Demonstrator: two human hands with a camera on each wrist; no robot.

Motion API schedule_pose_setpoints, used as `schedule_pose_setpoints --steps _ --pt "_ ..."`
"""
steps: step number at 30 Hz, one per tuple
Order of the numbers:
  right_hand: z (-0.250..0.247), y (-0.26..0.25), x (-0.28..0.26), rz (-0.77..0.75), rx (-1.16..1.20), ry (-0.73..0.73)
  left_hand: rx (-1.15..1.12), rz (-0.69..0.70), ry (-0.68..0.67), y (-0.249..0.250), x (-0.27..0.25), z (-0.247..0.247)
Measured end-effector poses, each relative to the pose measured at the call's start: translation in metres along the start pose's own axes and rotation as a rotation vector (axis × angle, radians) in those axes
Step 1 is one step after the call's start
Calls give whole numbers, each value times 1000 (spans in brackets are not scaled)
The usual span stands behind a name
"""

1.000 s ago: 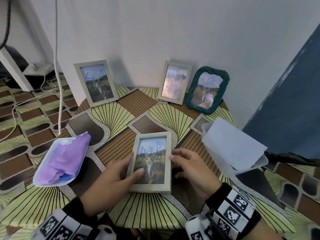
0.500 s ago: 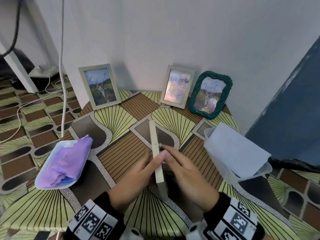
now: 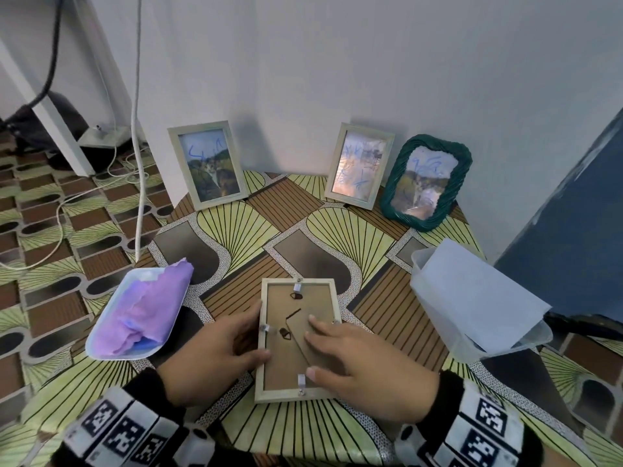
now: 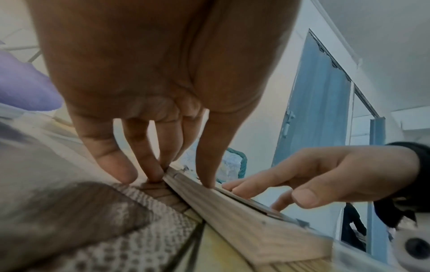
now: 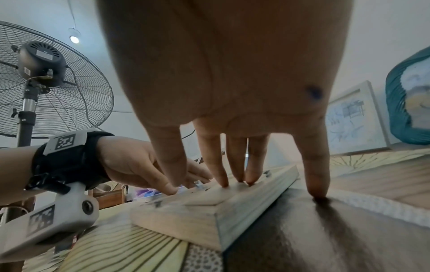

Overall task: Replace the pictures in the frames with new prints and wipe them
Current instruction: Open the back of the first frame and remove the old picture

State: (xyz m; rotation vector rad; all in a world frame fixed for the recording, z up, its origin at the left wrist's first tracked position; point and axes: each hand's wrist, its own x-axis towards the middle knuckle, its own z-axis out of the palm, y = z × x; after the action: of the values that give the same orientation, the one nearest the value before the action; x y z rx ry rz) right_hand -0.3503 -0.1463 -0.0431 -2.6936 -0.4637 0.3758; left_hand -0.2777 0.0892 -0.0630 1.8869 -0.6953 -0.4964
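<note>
A pale wooden picture frame (image 3: 293,396) lies face down near the table's front edge, its brown backing board (image 3: 286,365) and metal tabs facing up. My left hand (image 3: 249,335) touches its left side: in the left wrist view the thumb rests on the frame's rim (image 4: 244,220) and the other fingers (image 4: 151,173) stand on the table beside it. My right hand (image 3: 313,345) lies on the backing with straight fingers (image 5: 235,176), the little finger on the table beside the frame (image 5: 186,215). The picture side is hidden.
A white tray (image 3: 101,348) holding a purple cloth (image 3: 145,311) sits at left. At right is a clear plastic container (image 3: 505,348) with white paper sheets (image 3: 472,298). Two wooden frames (image 3: 207,165) (image 3: 359,165) and a green frame (image 3: 426,182) lean on the wall. Cables (image 3: 138,129) hang at left.
The frame was face up, then stood on edge between my hands, and now lies face down. My right hand has come to rest on its back.
</note>
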Motion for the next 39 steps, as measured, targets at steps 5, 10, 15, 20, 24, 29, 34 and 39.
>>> schedule_pose_setpoints --steps 5,10,15,20,24,29,34,39 --pt "-2 7 -2 -50 -60 -40 320 42 83 -3 -5 1" --pt "-16 18 2 -8 280 191 361 12 309 6 -5 1" --pt "-32 37 18 127 320 385 642 53 247 18 3 -13" --pt "-24 44 29 208 63 187 985 -194 -53 10 20 -18" --pt "-16 43 31 207 -51 82 1062 -288 -181 5 23 -15" --pt "-13 43 37 223 -159 -144 1062 -269 -239 1 22 -13" --pt "-11 46 38 185 -177 -150 1102 -207 -238 -6 27 -11" --pt "-13 46 36 166 -187 -144 1123 -143 -221 -6 34 -11"
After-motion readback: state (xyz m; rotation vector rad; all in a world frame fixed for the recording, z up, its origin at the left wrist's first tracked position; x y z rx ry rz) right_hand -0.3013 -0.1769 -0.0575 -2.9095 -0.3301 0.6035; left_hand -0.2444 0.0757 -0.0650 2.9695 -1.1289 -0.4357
